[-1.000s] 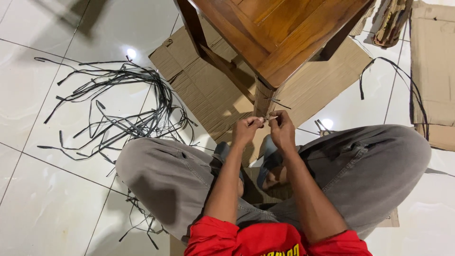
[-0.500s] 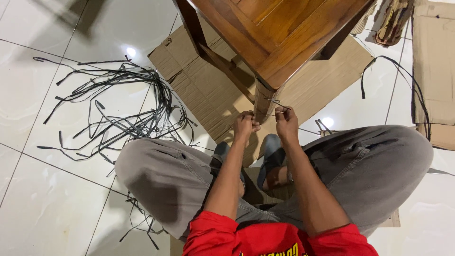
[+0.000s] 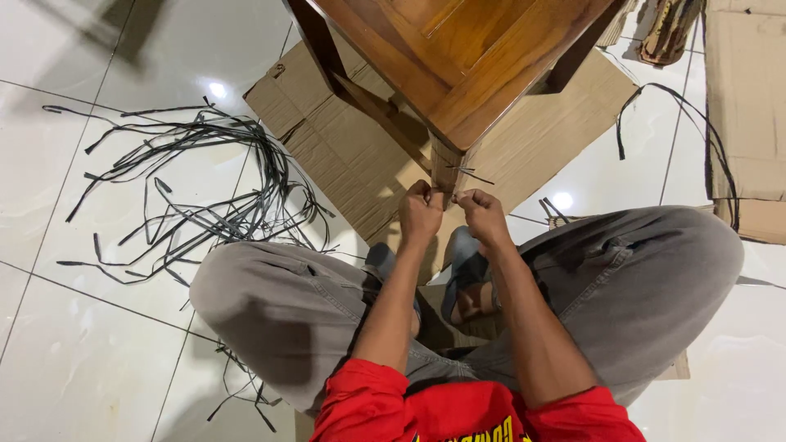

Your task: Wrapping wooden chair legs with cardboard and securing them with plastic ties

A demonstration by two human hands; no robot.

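I saw a table [image 3: 458, 49] of varnished, glossy brown wood standing on matt corrugated cardboard [image 3: 352, 155]; the white tile floor [image 3: 90, 344] shone, and black plastic strips [image 3: 196, 188] looked smooth.

The person wears a red short-sleeved shirt with yellow lettering, grey trousers and grey sandals.

Thin dark strand [image 3: 473, 173] at wooden leg [image 3: 445, 168]

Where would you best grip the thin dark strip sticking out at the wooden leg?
Probably its free end, pinched from the right: the thin dark strip juts right, clear of the wooden leg, just above the right hand. The left hand sits close against the leg's other side.
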